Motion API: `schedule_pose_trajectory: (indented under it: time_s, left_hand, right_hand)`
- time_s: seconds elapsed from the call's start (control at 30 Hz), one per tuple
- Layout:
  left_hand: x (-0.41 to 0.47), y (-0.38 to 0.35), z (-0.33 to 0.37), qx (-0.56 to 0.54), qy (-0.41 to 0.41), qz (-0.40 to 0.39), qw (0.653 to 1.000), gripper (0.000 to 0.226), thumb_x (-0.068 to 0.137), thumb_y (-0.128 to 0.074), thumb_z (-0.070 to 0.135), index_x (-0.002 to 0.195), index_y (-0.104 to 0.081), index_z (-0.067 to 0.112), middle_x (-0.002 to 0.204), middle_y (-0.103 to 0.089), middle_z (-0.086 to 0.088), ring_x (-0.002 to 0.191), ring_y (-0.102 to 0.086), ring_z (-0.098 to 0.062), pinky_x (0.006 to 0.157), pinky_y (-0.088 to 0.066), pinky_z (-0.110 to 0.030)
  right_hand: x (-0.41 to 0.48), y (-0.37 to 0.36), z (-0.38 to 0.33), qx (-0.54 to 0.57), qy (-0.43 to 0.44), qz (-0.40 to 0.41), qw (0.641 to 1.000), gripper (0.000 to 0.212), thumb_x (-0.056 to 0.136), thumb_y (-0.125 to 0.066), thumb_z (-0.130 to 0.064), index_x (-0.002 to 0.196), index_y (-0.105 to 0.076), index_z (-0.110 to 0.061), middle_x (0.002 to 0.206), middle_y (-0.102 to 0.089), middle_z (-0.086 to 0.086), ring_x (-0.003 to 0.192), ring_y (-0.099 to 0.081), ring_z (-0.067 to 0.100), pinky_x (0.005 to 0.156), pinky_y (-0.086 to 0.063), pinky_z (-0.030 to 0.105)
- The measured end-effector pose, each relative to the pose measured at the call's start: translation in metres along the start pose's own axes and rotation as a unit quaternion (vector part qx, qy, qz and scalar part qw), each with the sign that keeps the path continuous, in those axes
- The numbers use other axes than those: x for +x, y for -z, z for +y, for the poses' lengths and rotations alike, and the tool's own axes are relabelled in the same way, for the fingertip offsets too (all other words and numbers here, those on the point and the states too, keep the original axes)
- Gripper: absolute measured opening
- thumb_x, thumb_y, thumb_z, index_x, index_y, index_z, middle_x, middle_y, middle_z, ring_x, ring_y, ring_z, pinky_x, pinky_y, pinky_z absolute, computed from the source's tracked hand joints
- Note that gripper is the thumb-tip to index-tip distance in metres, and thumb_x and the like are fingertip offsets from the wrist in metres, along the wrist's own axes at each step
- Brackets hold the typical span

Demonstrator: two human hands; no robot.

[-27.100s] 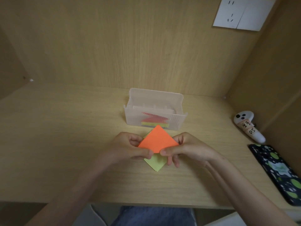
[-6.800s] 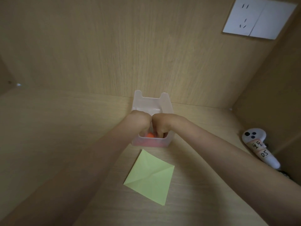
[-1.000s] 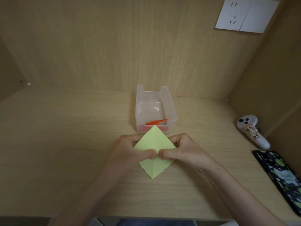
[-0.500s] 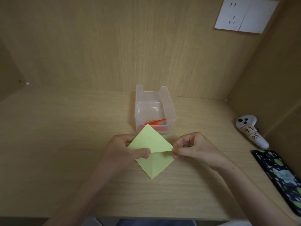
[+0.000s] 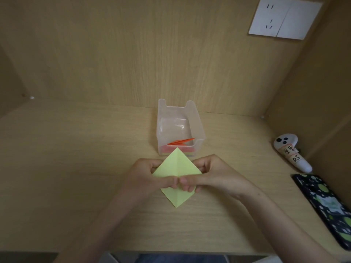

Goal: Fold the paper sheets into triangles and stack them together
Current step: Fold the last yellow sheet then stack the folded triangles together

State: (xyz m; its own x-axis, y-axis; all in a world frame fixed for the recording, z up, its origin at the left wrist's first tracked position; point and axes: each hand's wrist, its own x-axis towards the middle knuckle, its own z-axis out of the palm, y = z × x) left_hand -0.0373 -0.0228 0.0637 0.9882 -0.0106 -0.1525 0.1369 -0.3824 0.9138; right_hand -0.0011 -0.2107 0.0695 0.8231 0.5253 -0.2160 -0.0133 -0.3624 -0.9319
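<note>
Pinching the yellow-green sheet [image 5: 177,165] at frame centre, the left hand [image 5: 150,177] and right hand [image 5: 210,173] meet thumb to thumb on its midline. To fold well, the upper corner should probably land exactly on the lower before creasing outward. Orange triangles [image 5: 180,142] lie in the clear box [image 5: 199,130] just above.

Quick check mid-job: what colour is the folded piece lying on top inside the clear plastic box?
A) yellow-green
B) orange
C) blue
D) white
B: an orange folded paper lies on top inside the clear plastic box, while the yellow-green sheet is outside it, in front of the box, pinched by the left hand and the right hand.
</note>
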Motion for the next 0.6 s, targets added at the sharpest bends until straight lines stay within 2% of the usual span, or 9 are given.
schedule_pose_trajectory:
  time_s: [0.13,0.27,0.43,0.6]
  left_hand:
    - [-0.0008,0.0,-0.002,0.016,0.001,0.012,1.0,0.017,0.061,-0.084,0.021,0.074,-0.074,0.025,0.067,-0.072,0.013,0.059,-0.062,0.004,0.052,-0.044,-0.01]
    - [-0.0011,-0.0006,-0.0049,0.041,0.003,0.008,0.999,0.028,0.049,-0.076,0.038,0.075,-0.074,0.026,0.07,-0.073,0.009,0.064,-0.064,-0.004,0.058,-0.046,-0.021]
    - [-0.0003,0.0009,-0.0072,0.059,-0.004,0.009,0.998,0.014,0.064,-0.081,0.022,0.073,-0.073,0.027,0.068,-0.072,0.012,0.061,-0.063,0.0,0.053,-0.043,-0.012]
    - [0.0015,0.0042,-0.0088,0.03,0.018,-0.003,0.999,0.013,0.065,-0.081,0.015,0.071,-0.072,0.021,0.066,-0.073,0.011,0.06,-0.064,0.004,0.056,-0.043,-0.009]
  right_hand:
    - [0.0038,-0.0044,0.0001,0.015,0.0,0.001,1.0,0.016,0.08,-0.071,-0.009,0.086,-0.069,0.006,0.068,-0.07,0.006,0.06,-0.064,0.013,0.054,-0.048,0.019]
    - [0.0016,-0.0048,0.0014,0.027,0.004,-0.013,1.0,0.011,0.081,-0.07,-0.006,0.083,-0.069,0.005,0.068,-0.07,0.01,0.056,-0.064,0.015,0.056,-0.052,0.022]
    - [-0.0002,-0.0019,0.0018,0.03,-0.004,-0.02,0.999,0.007,0.081,-0.069,-0.004,0.08,-0.068,0.003,0.066,-0.069,0.009,0.052,-0.063,0.015,0.054,-0.051,0.022]
    - [-0.0041,0.0037,0.0017,0.025,-0.007,-0.02,0.999,0.013,0.081,-0.069,-0.004,0.083,-0.067,0.009,0.064,-0.069,0.008,0.052,-0.063,0.015,0.055,-0.051,0.023]
